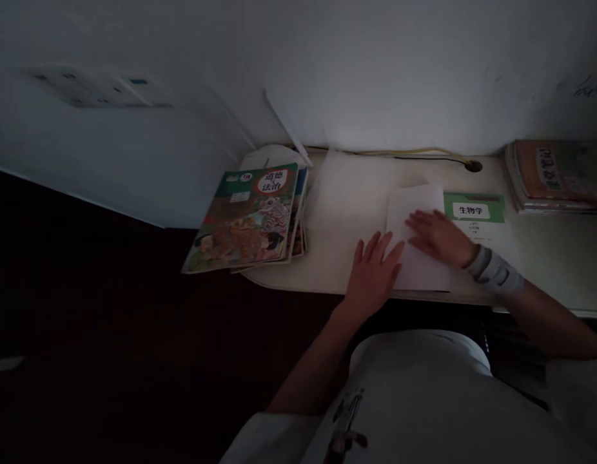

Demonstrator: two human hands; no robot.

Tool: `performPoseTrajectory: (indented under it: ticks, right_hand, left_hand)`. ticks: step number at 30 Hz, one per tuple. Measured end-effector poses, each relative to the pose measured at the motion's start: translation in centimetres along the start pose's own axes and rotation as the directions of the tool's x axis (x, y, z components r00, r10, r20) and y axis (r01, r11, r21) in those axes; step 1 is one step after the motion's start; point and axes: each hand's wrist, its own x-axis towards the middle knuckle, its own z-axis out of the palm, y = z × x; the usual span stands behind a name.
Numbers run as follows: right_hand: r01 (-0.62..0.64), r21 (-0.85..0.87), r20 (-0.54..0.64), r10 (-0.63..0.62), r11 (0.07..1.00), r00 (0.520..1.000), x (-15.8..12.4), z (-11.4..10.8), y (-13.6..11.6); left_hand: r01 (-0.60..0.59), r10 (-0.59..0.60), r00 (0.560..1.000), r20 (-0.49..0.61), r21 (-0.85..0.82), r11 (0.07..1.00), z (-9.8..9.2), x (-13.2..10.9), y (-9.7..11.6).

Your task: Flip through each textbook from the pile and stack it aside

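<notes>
White sheets of paper lie near the desk's front edge, partly under both hands. Fingers spread, my left hand rests at the left edge of the paper. My right hand lies flat across the paper with its fingers stretched out, and a grey band circles that wrist. Beside the paper, partly covered by my right hand and wrist, is a textbook with a green and white cover. Whether the paper is loose or joined to this book, I cannot tell.
A stack of textbooks overhangs the desk's left end. More books are piled at the back right. A yellow cable runs along the wall to a round hole in the desk. Sockets are on the left wall.
</notes>
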Motion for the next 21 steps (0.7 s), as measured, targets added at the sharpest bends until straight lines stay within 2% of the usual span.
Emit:
performPoseTrajectory:
  ticks: [1, 3, 6, 9, 13, 15, 18, 21]
  right_hand:
    - [-0.069, 0.034, -0.093, 0.072, 0.997, 0.993, 0.2, -0.1, 1.8]
    - [-0.195, 0.137, -0.218, 0.222, 0.971, 0.95, 0.6, 0.3, 5.1]
    - [-0.294, 0.241, -0.228, 0.348, 0.925, 0.909, 1.4, 2.1, 8.0]
    - [-0.329, 0.253, -0.224, 0.386, 0.91, 0.895, 2.3, 4.1, 7.6]
    - [-0.359, 0.276, -0.267, 0.43, 0.892, 0.863, 2.9, 5.3, 5.5]
    - [-0.358, 0.335, -0.283, 0.455, 0.872, 0.844, 2.8, 5.3, 5.5]
    - [-0.347, 0.458, -0.257, 0.496, 0.818, 0.83, 2.9, 4.9, 7.1]
    - [-0.373, 0.492, -0.162, 0.504, 0.787, 0.849, 3.8, 4.1, 9.4]
  left_hand:
    - [0.043, -0.043, 0.999, -0.001, 0.002, 0.999, 0.7, 0.1, -0.3]
    - [0.12, -0.12, 0.992, 0.041, 0.001, 0.993, 1.5, 0.4, -1.1]
    - [0.18, -0.181, 0.976, 0.12, 0.018, 0.983, 1.6, 1.2, -1.6]
    - [0.132, -0.139, 0.98, 0.14, 0.059, 0.989, 1.2, 2.2, 0.1]
    - [-0.051, 0.043, 0.99, 0.131, 0.059, 0.997, 1.1, 3.8, 4.9]
    - [-0.1, 0.093, 0.984, 0.15, 0.04, 0.994, 1.3, 4.5, 7.1]
    - [-0.118, 0.109, 0.976, 0.188, 0.036, 0.992, 1.7, 5.3, 8.9]
    - [-0.158, 0.147, 0.964, 0.221, 0.031, 0.987, 2.2, 5.7, 9.2]
